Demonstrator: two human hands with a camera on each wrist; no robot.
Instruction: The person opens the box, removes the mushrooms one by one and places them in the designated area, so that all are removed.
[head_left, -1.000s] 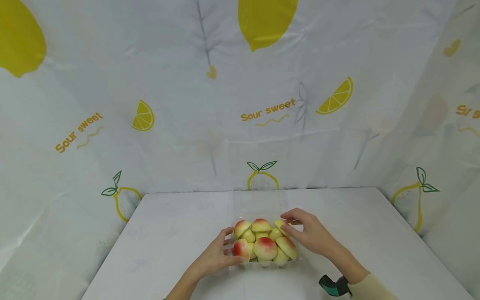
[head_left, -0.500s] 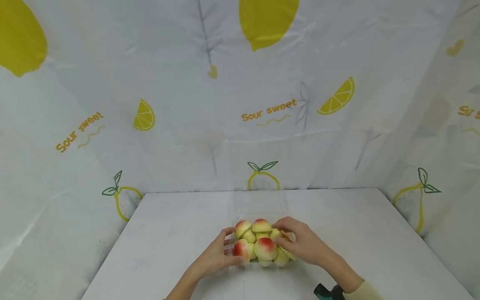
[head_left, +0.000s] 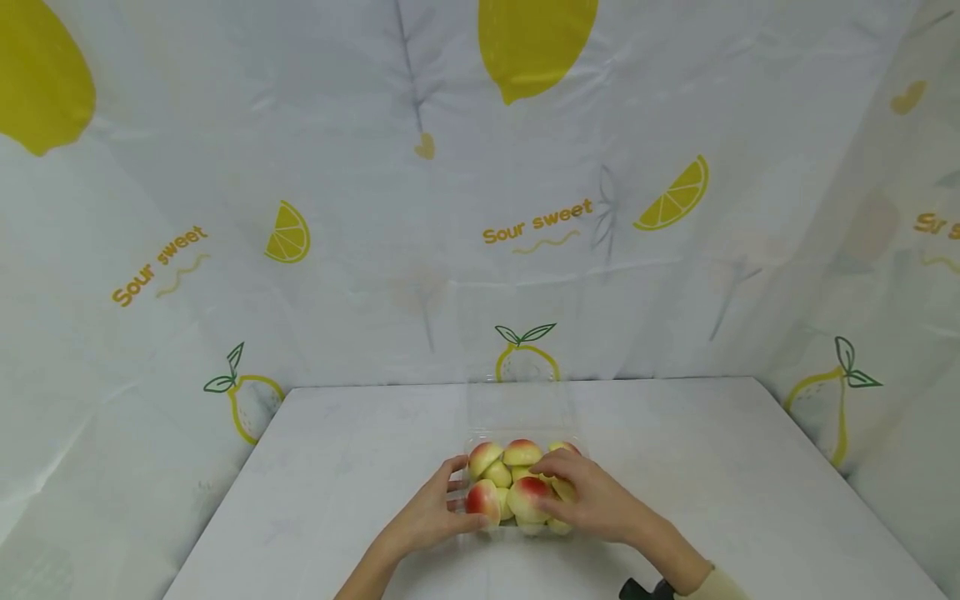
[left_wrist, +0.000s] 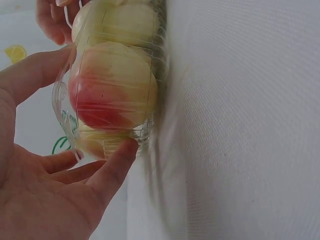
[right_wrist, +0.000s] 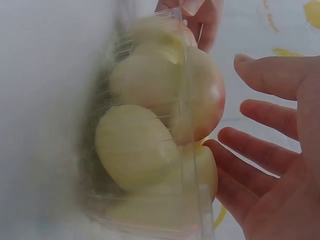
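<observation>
Several yellow-green peaches with red blush [head_left: 482, 502] fill a clear plastic box [left_wrist: 61, 105] in the middle of the table. Its see-through lid [head_left: 519, 406] is flipped back behind it. With thumb and fingers at the box's left end, my left hand [head_left: 435, 508] holds it. My right hand [head_left: 596, 493] is over the box's right half, covering some peaches in the head view. Its fingers are spread and loosely bent in the right wrist view, with fingertips [right_wrist: 227, 135] right beside the upper peaches and nothing pinched between them.
The box stands on a white tabletop [head_left: 360, 450]. A white sheet printed with lemons [head_left: 337, 317] hangs behind and at both sides. A dark device [head_left: 645, 590] sits at my right wrist, by the sleeve.
My right hand has moved left and nearer, from the box's back right corner to over the right-hand peaches. My left hand stays in place at the box.
</observation>
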